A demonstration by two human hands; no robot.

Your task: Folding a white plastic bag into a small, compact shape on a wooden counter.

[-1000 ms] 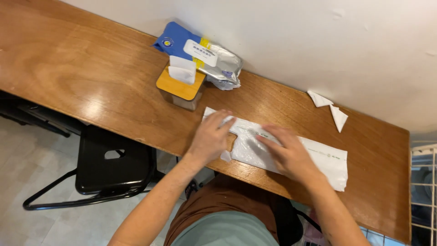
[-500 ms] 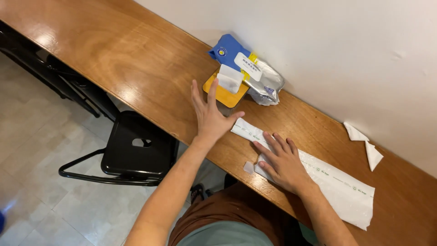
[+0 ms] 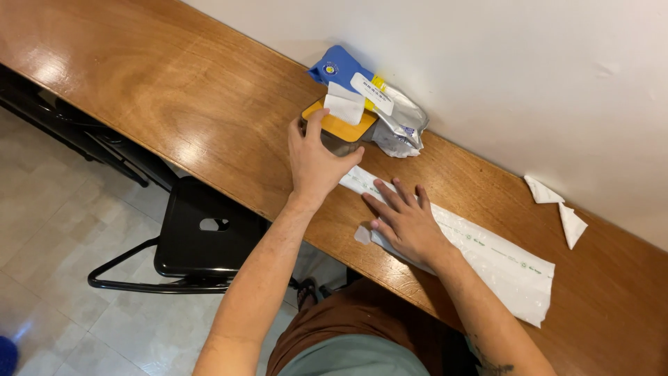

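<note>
Reaching across the long brown wooden worktop (image 3: 174, 97), the left hand (image 3: 316, 157) is wrapping thumb and fingers around the small clear box with the orange lid (image 3: 339, 129), thumb up against its near-left side; the box is still sitting on the wood near the wall edge, not lifted. The right hand (image 3: 405, 221) is lying flat, fingers spread, pressing down the long white plastic bag with small green print (image 3: 487, 251), gripping nothing. That bag is running along the front edge toward the right end, looking flattened already. A small white paper scrap (image 3: 362, 235) is lying just beside the right hand at the front edge. Leaning on the box from behind is a blue and silver foil pouch (image 3: 379, 104), so it is crowding the grab. Two folded white paper pieces (image 3: 557, 205) are lying well apart by the wall. A black metal stool (image 3: 202, 233) is standing below the front edge.
</note>
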